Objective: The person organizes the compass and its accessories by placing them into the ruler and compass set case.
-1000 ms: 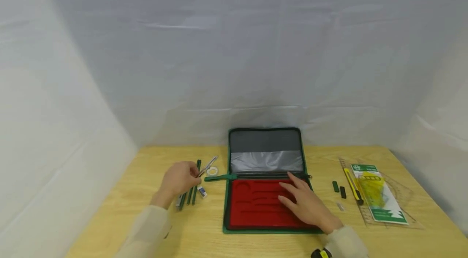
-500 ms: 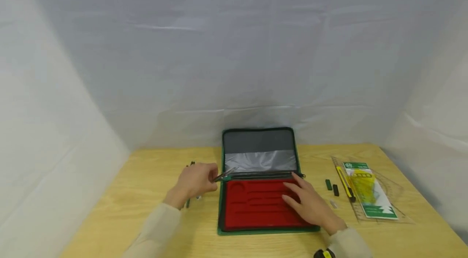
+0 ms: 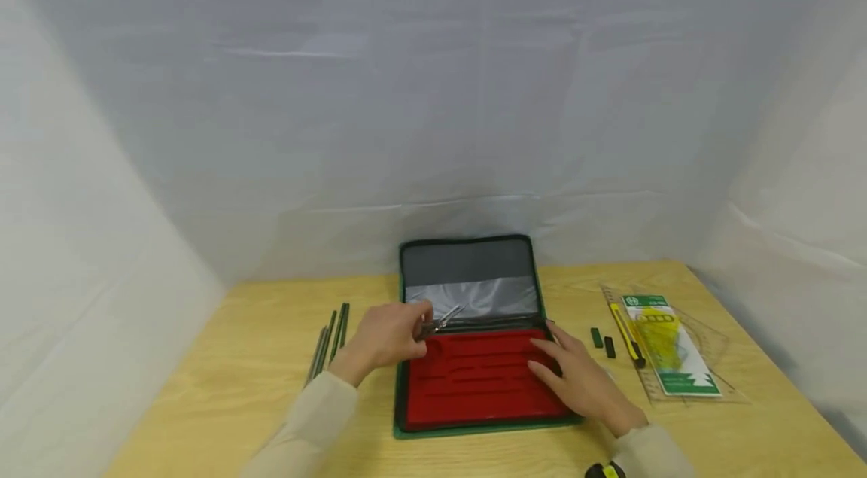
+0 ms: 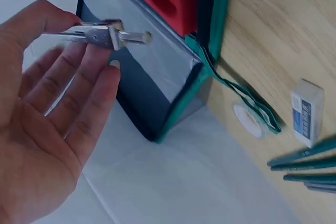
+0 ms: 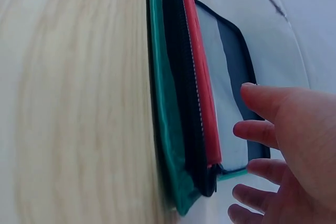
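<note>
My left hand (image 3: 389, 335) pinches a silver metal drawing compass (image 4: 102, 35) between thumb and fingers, above the left end of an open zip case. The red moulded tray (image 3: 481, 395) of this green-edged case has several shaped recesses. Its raised lid (image 3: 467, 260) carries a grey lining and a clear pocket. Over the tray's right side is my right hand (image 3: 579, 380), fingers spread and holding nothing; whether it touches the case I cannot tell. The left wrist view shows a white eraser (image 4: 307, 113) and a white ring (image 4: 248, 120) beside the green strap (image 4: 236, 90).
Several green pencils (image 3: 335, 331) lie left of the case. On the right are a green block (image 3: 596, 337), a black block (image 3: 610, 347), a yellow cutter knife (image 3: 628, 335), clear rulers (image 3: 707, 342) and a green-and-white packet (image 3: 687, 372).
My left hand has carried the compass rightward from beside the pencils to above the case's left end. The right hand stays over the tray; the head view has shifted slightly.
</note>
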Demonstrator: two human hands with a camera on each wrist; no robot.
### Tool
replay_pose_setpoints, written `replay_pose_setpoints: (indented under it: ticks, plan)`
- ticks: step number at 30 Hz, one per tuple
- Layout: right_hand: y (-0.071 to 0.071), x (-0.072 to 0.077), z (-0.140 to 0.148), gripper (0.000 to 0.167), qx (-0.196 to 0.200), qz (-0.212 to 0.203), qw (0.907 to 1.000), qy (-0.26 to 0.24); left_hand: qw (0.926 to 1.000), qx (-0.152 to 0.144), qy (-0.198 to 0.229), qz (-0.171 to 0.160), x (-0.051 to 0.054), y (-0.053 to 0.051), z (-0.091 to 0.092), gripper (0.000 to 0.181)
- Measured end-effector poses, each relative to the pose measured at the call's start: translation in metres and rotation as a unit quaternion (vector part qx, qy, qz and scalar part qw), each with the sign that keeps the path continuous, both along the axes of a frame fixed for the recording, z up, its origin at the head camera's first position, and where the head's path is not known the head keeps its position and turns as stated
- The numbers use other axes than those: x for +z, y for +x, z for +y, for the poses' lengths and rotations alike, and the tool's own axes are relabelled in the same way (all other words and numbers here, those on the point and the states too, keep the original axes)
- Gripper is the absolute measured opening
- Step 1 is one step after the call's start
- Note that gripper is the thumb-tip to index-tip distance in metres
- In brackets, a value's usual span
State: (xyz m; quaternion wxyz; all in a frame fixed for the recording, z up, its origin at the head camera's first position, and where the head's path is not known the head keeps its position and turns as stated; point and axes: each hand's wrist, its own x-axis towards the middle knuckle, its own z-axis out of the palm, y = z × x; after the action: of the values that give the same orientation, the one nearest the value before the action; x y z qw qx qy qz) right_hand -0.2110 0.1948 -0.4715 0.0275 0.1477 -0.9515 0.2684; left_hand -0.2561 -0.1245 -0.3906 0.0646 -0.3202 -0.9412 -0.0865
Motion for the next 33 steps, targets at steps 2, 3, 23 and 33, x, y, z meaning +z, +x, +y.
replay_pose_setpoints:
  ticks: [2,3,23,33]
  plan:
    - [0.001,-0.001,0.003,0.048,-0.002,0.001,1.0,-0.004,1.0,-0.003,0.002,-0.007,-0.001,0.0,0.006,0.03]
    - [0.001,-0.001,0.004,0.048,-0.002,0.003,1.0,-0.004,0.9999,-0.007,0.005,-0.011,-0.001,0.0,0.008,0.032]
    - [0.008,-0.009,0.027,0.052,-0.001,0.026,0.9993,-0.026,0.9906,-0.068,0.072,-0.094,-0.022,-0.007,0.036,0.016]
    - [0.01,-0.009,0.032,0.049,-0.004,0.022,0.9992,-0.034,0.9874,-0.052,0.102,-0.108,-0.027,-0.008,0.042,0.007]
